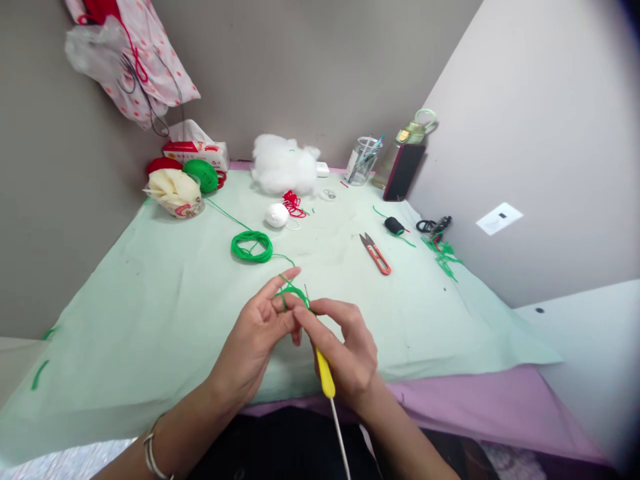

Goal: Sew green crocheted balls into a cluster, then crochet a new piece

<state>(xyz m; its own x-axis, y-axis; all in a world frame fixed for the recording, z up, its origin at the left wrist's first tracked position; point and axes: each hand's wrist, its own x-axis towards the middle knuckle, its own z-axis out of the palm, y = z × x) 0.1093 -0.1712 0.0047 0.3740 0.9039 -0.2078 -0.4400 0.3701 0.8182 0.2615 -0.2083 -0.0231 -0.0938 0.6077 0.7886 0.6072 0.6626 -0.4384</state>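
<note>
Two hands meet above the near edge of the surface [125,320], which has a pale green cloth over it. Right hand [350,353] pinches a yellow-handled crochet hook [326,377], tip up at the fingers. Left hand [260,333] has fingers curled, index extended, green yarn [293,292] looped over them and pinched against the hook. Yarn runs on to a small green coil [251,246] mid-surface. Right of that: red thread snips [376,254], then a black spool [393,225]. Further back: white ball [277,215], red thread tangle [294,203]. Far edge: white stuffing [283,163], clear cup with tools [364,160], bottle [407,143]. Far-left corner: green yarn ball [203,175], tissue box [197,152].
</note>
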